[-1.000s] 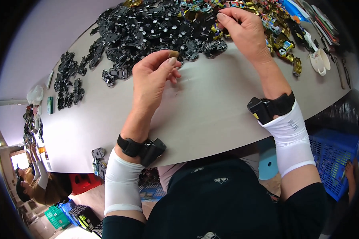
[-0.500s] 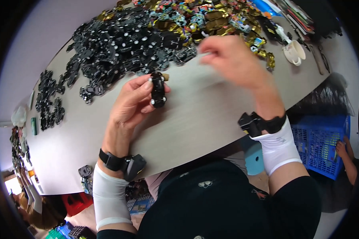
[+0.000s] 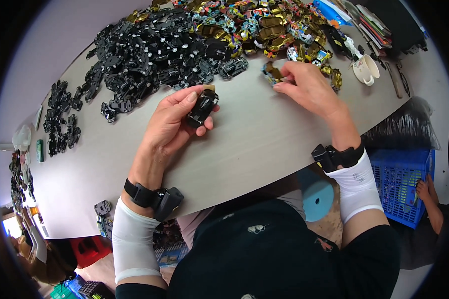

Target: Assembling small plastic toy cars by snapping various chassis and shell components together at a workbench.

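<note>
"Which step is this?"

"Seemingly pairing parts: the left hand (image 3: 170, 119) pinches a black plastic toy-car base (image 3: 203, 108) between the grey table (image 3: 244, 149)'s near and far edges; the right hand (image 3: 312, 89) pinches a shiny gold toy-car shell (image 3: 272, 73) closer to the far edge."

"And next?"

"Likely calls for aligned ends."

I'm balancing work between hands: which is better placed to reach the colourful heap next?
Probably the right hand: it is close to the colourful heap, though it already pinches a gold shell. The left hand is farther off, nearer the black heap, holding a black car.
</note>
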